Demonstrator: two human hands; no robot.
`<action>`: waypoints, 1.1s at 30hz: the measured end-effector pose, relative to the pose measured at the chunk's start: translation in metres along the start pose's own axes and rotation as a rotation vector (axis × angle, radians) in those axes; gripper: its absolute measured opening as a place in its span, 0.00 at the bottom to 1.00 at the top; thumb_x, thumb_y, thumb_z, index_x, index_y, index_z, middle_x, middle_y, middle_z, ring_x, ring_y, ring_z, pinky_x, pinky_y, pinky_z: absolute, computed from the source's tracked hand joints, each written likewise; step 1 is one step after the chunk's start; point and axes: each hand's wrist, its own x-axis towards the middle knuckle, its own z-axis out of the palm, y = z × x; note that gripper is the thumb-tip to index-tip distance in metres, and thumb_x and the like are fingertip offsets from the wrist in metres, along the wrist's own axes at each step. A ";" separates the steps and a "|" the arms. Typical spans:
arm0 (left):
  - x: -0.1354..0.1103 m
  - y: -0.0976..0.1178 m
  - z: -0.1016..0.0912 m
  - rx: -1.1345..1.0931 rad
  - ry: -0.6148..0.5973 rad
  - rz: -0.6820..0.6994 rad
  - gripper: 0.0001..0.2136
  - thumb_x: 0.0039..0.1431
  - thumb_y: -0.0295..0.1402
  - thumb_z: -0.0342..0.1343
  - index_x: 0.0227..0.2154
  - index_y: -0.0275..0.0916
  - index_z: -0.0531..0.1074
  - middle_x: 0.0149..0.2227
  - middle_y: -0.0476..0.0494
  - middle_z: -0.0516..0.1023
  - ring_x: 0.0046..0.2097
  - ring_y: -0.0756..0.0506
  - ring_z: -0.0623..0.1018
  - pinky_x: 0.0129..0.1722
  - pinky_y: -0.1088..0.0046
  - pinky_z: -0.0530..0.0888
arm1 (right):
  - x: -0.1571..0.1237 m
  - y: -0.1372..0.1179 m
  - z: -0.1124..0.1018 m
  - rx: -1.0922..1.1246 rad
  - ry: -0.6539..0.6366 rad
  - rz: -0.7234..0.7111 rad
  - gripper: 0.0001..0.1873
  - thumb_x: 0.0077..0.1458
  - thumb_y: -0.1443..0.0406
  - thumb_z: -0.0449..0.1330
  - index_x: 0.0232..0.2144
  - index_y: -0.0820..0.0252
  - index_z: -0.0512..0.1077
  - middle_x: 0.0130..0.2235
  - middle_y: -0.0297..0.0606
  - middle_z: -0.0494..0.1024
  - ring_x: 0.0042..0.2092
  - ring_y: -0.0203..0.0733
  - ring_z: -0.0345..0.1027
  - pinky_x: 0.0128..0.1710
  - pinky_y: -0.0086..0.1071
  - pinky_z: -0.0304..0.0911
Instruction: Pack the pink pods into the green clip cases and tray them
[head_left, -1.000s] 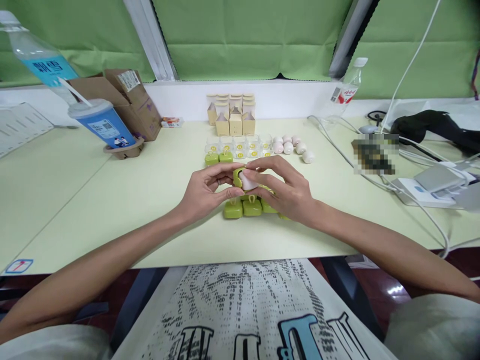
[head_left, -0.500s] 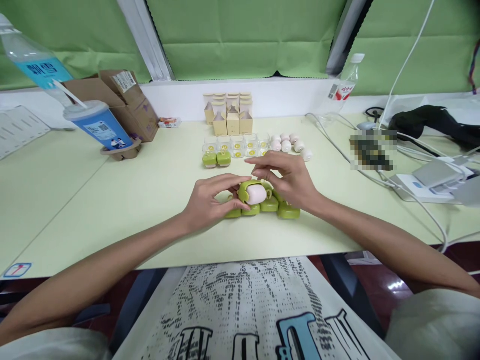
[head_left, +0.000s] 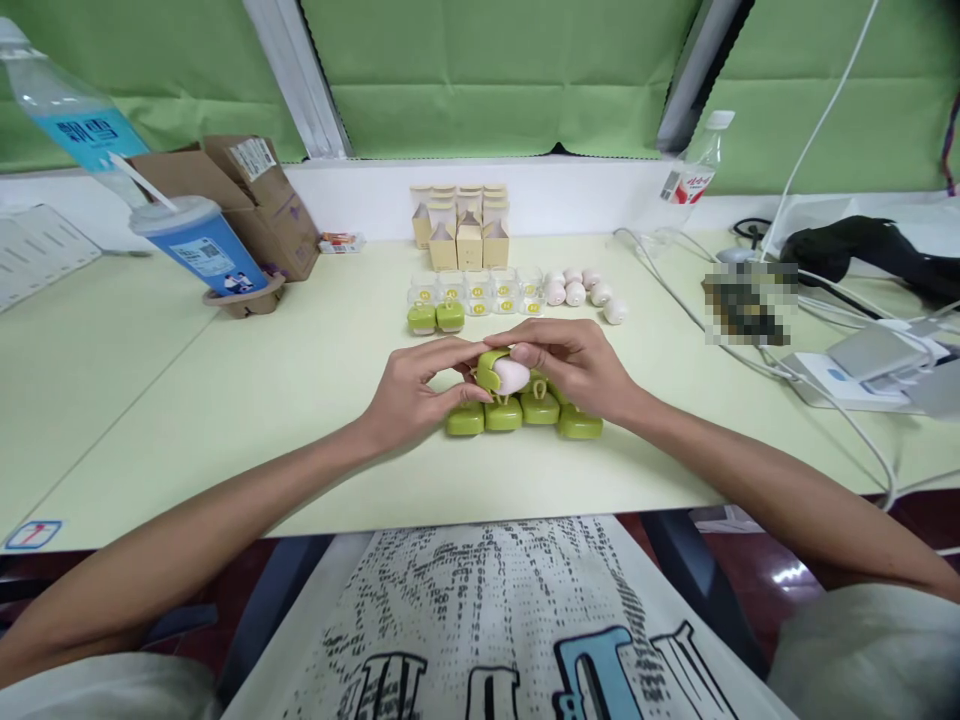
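Observation:
My left hand and my right hand meet over the middle of the pale green table. Between their fingertips sits a small green case with a pale pink egg-shaped piece in it. My left hand pinches the green case from the left. My right hand's fingers close on the pink piece from above and the right. Under the hands lies a row of several green cases on the table.
Behind the hands stand two closed green cases, a row of clear boxes with yellow faces, several loose pink eggs and small beige cartons. A blue cup, cardboard box and bottle sit left; cables and devices right.
Half a second ago my right hand was lifted off the pink piece with fingers spread; now it has come back down onto it, and the case is raised slightly above the row.

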 end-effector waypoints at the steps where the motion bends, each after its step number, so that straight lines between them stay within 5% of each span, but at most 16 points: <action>1: 0.000 0.001 0.000 0.003 -0.008 0.001 0.17 0.62 0.42 0.74 0.52 0.47 0.86 0.48 0.42 0.89 0.46 0.44 0.86 0.49 0.64 0.84 | 0.000 0.000 0.000 0.032 0.020 0.044 0.15 0.74 0.55 0.62 0.54 0.48 0.85 0.50 0.38 0.89 0.51 0.43 0.83 0.54 0.41 0.77; 7: 0.000 -0.002 0.002 -0.120 0.066 -0.100 0.21 0.57 0.42 0.77 0.54 0.47 0.85 0.45 0.43 0.89 0.41 0.46 0.84 0.45 0.64 0.83 | 0.000 0.000 0.001 0.223 -0.057 0.145 0.26 0.59 0.54 0.76 0.58 0.45 0.83 0.56 0.38 0.86 0.52 0.44 0.82 0.51 0.40 0.80; 11: 0.000 -0.002 0.005 -0.250 0.077 -0.181 0.21 0.52 0.41 0.80 0.49 0.45 0.87 0.43 0.43 0.89 0.42 0.45 0.84 0.45 0.64 0.84 | 0.000 0.000 -0.001 0.245 0.002 0.226 0.15 0.66 0.52 0.71 0.49 0.50 0.88 0.46 0.38 0.89 0.45 0.41 0.82 0.46 0.36 0.81; 14: 0.001 0.002 0.005 -0.260 0.116 -0.228 0.17 0.53 0.41 0.79 0.44 0.43 0.87 0.40 0.43 0.89 0.40 0.46 0.86 0.44 0.66 0.85 | -0.001 0.000 -0.001 0.320 0.046 0.310 0.18 0.67 0.48 0.69 0.44 0.54 0.88 0.42 0.39 0.88 0.41 0.41 0.81 0.41 0.36 0.82; 19: 0.004 0.007 0.001 -0.246 0.181 -0.308 0.14 0.51 0.41 0.80 0.37 0.43 0.88 0.37 0.46 0.89 0.36 0.46 0.87 0.41 0.66 0.87 | -0.001 -0.003 0.004 0.430 -0.033 0.282 0.37 0.49 0.57 0.83 0.60 0.47 0.80 0.54 0.38 0.82 0.50 0.43 0.80 0.49 0.42 0.85; 24: 0.006 0.008 -0.002 -0.323 0.126 -0.307 0.10 0.56 0.42 0.77 0.37 0.43 0.88 0.33 0.46 0.88 0.31 0.47 0.86 0.36 0.66 0.87 | -0.001 -0.011 0.004 0.507 -0.098 0.226 0.16 0.69 0.59 0.69 0.57 0.46 0.81 0.57 0.36 0.81 0.48 0.41 0.81 0.47 0.42 0.85; 33: 0.012 0.003 -0.008 -0.263 0.137 -0.171 0.12 0.61 0.41 0.74 0.35 0.40 0.80 0.34 0.46 0.85 0.36 0.48 0.84 0.38 0.70 0.84 | 0.002 -0.002 0.004 0.571 -0.157 0.189 0.17 0.70 0.56 0.67 0.58 0.51 0.79 0.55 0.38 0.81 0.48 0.39 0.80 0.43 0.33 0.81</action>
